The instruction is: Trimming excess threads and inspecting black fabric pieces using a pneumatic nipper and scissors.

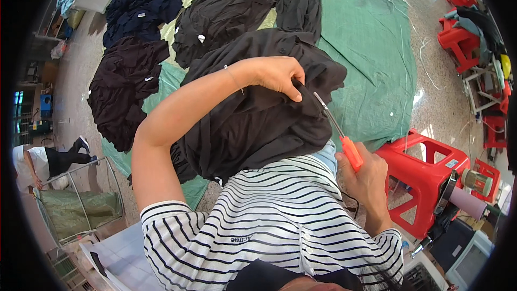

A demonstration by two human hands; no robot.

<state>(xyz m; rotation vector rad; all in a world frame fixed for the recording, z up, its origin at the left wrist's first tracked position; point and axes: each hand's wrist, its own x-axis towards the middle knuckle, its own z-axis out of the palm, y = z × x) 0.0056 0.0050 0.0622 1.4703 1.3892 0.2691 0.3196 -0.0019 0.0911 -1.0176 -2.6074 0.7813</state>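
A heap of black cloth (242,129) lies over my lap. My left hand (277,77) is closed on it, pinching a fold between thumb and fingers at the heap's upper right. My right hand (369,175) grips an orange-handled tool (351,153) with a slim metal shaft, held at the cloth's right side. The shaft slants up and left, its tip close to the pinched fold. Whether the tip touches the cloth I cannot tell, nor exactly what kind of tool it is.
Piles of dark garments (229,8) lie ahead on green sheeting (371,59). A dark brown pile (126,86) sits at the left. A red plastic stool (425,178) bearing a bottle stands at my right. A person (37,164) is at the far left, beside a metal-framed cart (81,205). More red stools (460,43) stand far right.
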